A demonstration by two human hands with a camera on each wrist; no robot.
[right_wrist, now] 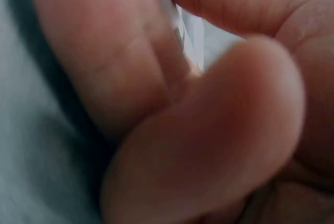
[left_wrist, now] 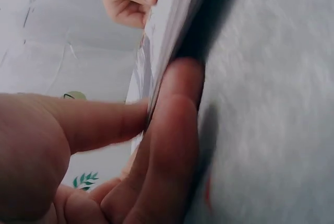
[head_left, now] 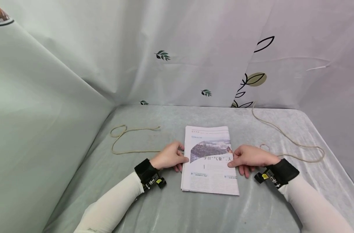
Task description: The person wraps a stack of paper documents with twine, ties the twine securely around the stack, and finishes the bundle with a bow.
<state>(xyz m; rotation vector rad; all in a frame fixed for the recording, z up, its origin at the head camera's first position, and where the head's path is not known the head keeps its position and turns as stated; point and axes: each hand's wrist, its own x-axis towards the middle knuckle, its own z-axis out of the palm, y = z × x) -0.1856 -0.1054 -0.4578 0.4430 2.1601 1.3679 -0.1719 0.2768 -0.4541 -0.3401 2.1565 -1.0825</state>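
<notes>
Clock directions are taken from the newspaper, 12 being the far side. Bench (head_left: 162,210), one, covered in wrinkled grey cloth. White sleeves, two: left sleeve (head_left: 109,204) at 8 o'clock, right sleeve (head_left: 314,200) at 4. Black wrist bands, two, each carrying a small camera: left band (head_left: 143,170) between 8 and 9 o'clock, right band (head_left: 286,171) between 3 and 4. Newspaper (head_left: 210,165), one, folded into an upright oblong, in the middle of the bench between the hands; its near edge is slightly turned, with a landscape photograph and Chinese print on the upper face. Left hand (head_left: 170,157), at 9 o'clock, pinching the newspaper's side edge, thumb on the upper face, fingers beneath. Right hand (head_left: 252,157), at 3 o'clock, pinching the opposite edge, thumb likewise on top. Thin tan cord, two visible lengths: left length (head_left: 134,151), looped towards 10 o'clock, one strand running to the left hand; right length (head_left: 299,145), curving from beside the right hand out to 3 o'clock and back to 1 at the far edge; whether they join under the newspaper cannot be told. Pale backdrop (head_left: 188,74), behind the bench, bearing a green sprig (head_left: 206,93) at 12 o'clock and a black-outlined leafy stem (head_left: 248,82) at 1.
</notes>
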